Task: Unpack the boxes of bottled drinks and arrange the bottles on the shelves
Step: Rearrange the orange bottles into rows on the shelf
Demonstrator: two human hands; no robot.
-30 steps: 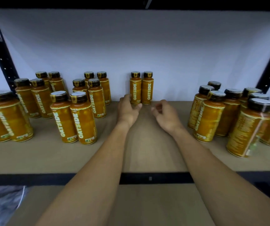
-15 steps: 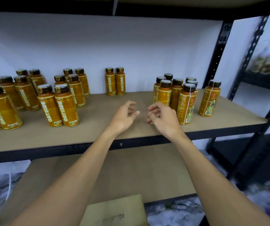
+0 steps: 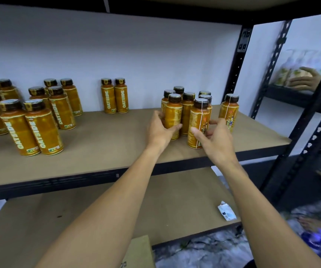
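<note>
**Cluster of bottles** (image 3: 188, 111): orange labels, dark caps, stood upright and packed close together toward the right end of the upper shelf (image 3: 97, 151).

**Front-left bottle** (image 3: 173, 115): gripped by the left hand (image 3: 160, 131), with the thumb laid across its front and the fingers curled round its left side.

**Front-right bottle** (image 3: 199, 120): gripped by the right hand (image 3: 216, 139), with the thumb pressed on the label and the fingers wrapped round the right side. Both bottles are seen standing on the board. The hands are held apart, one on each bottle.

**Single bottle** (image 3: 230, 111): stood alone just right of the cluster, near the shelf's end.

**Pair of bottles** (image 3: 114, 96): set side by side against the white wall (image 3: 117, 51), well left of the cluster, with "OATSIDE" lettering turned forward.

**Left groups of bottles** (image 3: 33, 126): arranged in pairs front to back and cut off by the frame's left edge.

**Black upright** (image 3: 235, 64): perforated, located behind the shelf's right end.

**Lower shelf** (image 3: 97, 213): a small white wrapper (image 3: 226, 211) is found near its right edge.

**Cardboard box** (image 3: 139, 252): a corner is seen below, at the bottom edge.

**Neighbouring rack** (image 3: 299, 97): another person's hand (image 3: 306, 80) is rested on pale packages, blurred.
</note>
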